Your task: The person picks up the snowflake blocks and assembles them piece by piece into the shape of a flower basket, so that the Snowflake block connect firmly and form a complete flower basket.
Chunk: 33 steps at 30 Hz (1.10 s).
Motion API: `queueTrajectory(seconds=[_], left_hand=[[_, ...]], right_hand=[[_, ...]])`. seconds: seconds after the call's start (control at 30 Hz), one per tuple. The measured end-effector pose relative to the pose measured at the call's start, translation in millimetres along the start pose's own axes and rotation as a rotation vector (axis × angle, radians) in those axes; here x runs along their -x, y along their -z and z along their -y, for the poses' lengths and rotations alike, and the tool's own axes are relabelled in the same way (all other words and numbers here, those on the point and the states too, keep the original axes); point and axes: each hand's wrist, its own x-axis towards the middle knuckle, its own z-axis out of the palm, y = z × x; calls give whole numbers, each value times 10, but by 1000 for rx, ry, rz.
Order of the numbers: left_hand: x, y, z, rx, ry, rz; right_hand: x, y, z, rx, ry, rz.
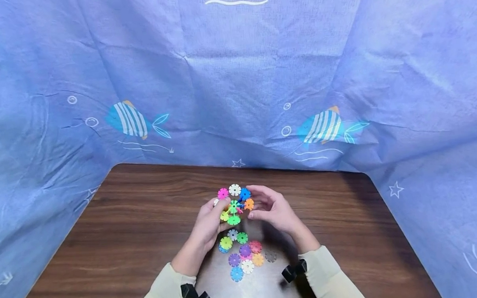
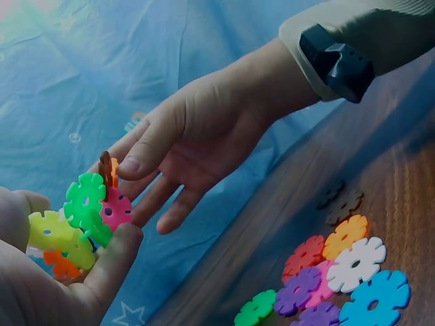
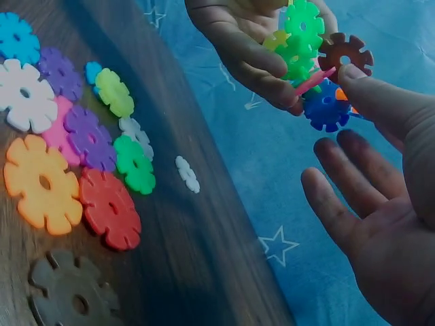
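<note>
Two hands work above the table (image 1: pixel 144 208): L hand (image 1: pixel 207 221) grips the cluster (image 1: pixel 233 206) btwn thumb & fingers, while R hand (image 1: pixel 278 210) curves round its right side, though can't tell if thumb & index pinch the brown disc (image 3: pixel 346 46) there. Cluster's held up in the air, w/ loose discs (image 1: pixel 245 250) lying apart below. For clean joining, L should brace near the seam w/o squashing neighbors, R align slots & push straight, as a skewed press could pop linked pieces.

Twelve-plus loose discs (image 1: pixel 247 266); two grips (image 1: pixel 206 219); two printed fish (image 1: pixel 321 125); one table (image 1: pixel 144 208)
</note>
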Motion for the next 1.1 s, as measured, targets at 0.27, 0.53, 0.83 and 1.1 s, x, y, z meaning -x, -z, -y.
queueTrajectory(seconds=[0.27, 0.53, 0.83, 1.1], left_hand=[[23, 15, -18, -13, 54, 145], [57, 60, -108, 32, 41, 246], [66, 108, -142, 121, -26, 447], [1, 72, -14, -171, -245, 293]], right_hand=[[78, -14, -95, -65, 38, -16], [47, -11, -102, -166, 79, -12], [36, 58, -86, -286, 113, -52], [74, 99, -19, -277, 129, -100]])
